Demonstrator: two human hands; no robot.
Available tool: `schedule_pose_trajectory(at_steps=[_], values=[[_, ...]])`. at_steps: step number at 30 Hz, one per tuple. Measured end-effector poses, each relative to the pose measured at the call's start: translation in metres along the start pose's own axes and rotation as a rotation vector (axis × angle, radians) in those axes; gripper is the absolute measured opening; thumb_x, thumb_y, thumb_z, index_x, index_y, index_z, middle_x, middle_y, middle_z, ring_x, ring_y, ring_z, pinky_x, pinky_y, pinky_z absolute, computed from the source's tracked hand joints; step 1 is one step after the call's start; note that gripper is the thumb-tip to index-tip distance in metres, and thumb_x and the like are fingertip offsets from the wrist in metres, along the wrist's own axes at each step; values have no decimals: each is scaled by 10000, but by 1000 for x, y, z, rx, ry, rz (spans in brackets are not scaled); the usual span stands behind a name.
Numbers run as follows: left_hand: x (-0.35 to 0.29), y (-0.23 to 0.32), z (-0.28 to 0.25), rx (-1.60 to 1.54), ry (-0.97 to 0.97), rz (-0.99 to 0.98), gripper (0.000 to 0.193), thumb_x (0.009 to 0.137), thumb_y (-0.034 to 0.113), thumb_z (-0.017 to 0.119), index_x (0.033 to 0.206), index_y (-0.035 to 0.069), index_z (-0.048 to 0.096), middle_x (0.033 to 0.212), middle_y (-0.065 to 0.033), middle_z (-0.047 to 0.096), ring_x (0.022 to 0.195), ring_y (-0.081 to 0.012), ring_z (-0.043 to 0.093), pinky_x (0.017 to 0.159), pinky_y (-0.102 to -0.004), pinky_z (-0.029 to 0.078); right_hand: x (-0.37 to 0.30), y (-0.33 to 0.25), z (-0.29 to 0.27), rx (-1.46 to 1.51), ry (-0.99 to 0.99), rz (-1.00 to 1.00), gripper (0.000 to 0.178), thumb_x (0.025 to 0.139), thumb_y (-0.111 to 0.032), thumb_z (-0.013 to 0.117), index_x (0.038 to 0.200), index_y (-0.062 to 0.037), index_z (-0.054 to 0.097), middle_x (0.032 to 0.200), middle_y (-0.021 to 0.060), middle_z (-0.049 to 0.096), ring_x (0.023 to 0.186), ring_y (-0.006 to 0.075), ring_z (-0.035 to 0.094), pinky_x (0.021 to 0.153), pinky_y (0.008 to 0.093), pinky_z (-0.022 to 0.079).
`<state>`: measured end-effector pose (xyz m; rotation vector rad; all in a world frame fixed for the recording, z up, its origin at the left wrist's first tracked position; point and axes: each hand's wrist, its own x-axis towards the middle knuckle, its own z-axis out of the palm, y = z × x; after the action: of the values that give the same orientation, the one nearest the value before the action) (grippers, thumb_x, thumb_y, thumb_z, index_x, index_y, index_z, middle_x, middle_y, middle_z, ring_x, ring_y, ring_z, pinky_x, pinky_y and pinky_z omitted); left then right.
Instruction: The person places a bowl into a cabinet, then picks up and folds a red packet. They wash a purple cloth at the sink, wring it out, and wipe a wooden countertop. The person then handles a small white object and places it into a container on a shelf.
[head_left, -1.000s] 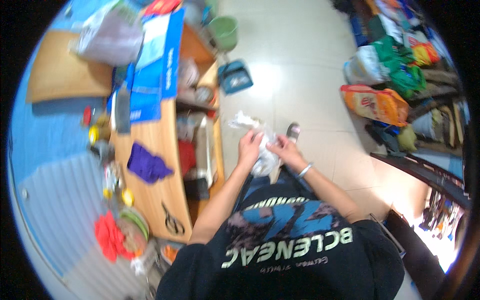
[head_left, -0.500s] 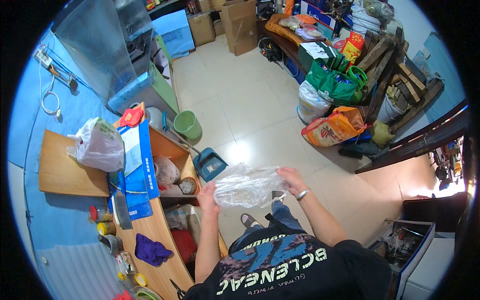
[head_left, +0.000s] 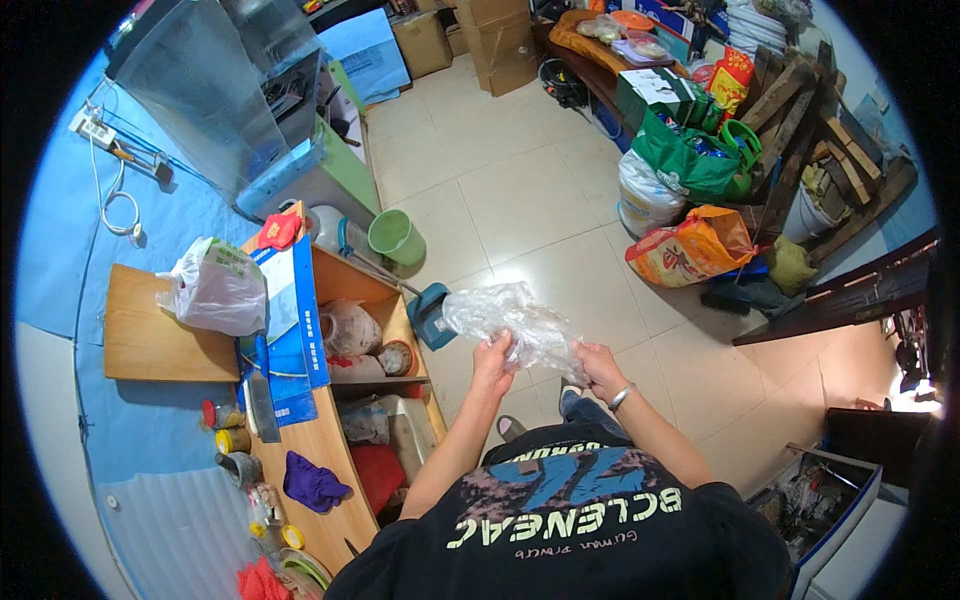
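A crumpled clear plastic bag (head_left: 512, 312) is spread in the air in front of my body, above the tiled floor. My left hand (head_left: 493, 366) is closed on its near edge, thumb on top. My right hand (head_left: 601, 371), with a silver bangle at the wrist, pinches the bag's right end. Loose film extends beyond my left hand, away from me and to the left. Part of a blue dustpan (head_left: 430, 318) shows behind the bag's left end.
To the left is a wooden counter (head_left: 345, 470) with a cleaver (head_left: 264, 408), a purple cloth (head_left: 315, 483) and several jars. A white plastic bag (head_left: 222, 290) rests on a board. A green bucket (head_left: 398, 238) stands on the floor. Orange sack (head_left: 690, 245) and timber (head_left: 780, 105) lie right.
My left hand has moved right, closer to my right hand. The bag, earlier stretched between both hands, now bunches near them and spreads away from me. The whole view has shifted slightly.
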<state>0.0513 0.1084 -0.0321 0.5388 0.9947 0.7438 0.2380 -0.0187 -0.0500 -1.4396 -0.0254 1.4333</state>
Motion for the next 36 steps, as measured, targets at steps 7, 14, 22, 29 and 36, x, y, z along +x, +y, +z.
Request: schedule_pose_trajectory(at_steps=[7,14,22,29,36], values=[[24,21,42,113,147,-43,102,864,87,659,910,107,570,626,77,441,476,-50,370,422,-240,266,27,-24,-65,-128,150,-64,277,948,-277,645,1000,-11,586,749,88,594,508,189,534,452,329,449],[41,10,77,294,88,9,201,793,117,681,966,103,579,763,22,553,621,-82,514,549,-253,409,9,-83,-17,-752,-17,-687,706,828,-282,789,1375,-21,425,1317,194,522,1236,283,516,1025,418,448],[48,26,137,60,-213,-325,327,927,452,641,1053,154,597,808,16,603,619,-101,556,529,-262,436,50,-123,-5,-299,-438,-363,494,841,-138,783,1245,-2,534,1030,105,655,928,160,647,772,320,542],[89,72,66,320,-86,-175,365,773,-48,736,1118,31,647,958,-44,695,729,-103,631,620,-218,507,113,-158,-59,-35,-171,-193,251,863,-43,736,1087,-50,624,788,-17,644,610,68,577,520,206,467],[172,119,70,254,-302,-85,370,782,-55,725,1127,66,673,801,32,553,637,-88,503,569,-224,407,188,-212,-90,154,-229,-271,323,875,-56,735,1160,-75,584,889,-16,616,598,40,557,493,163,426]])
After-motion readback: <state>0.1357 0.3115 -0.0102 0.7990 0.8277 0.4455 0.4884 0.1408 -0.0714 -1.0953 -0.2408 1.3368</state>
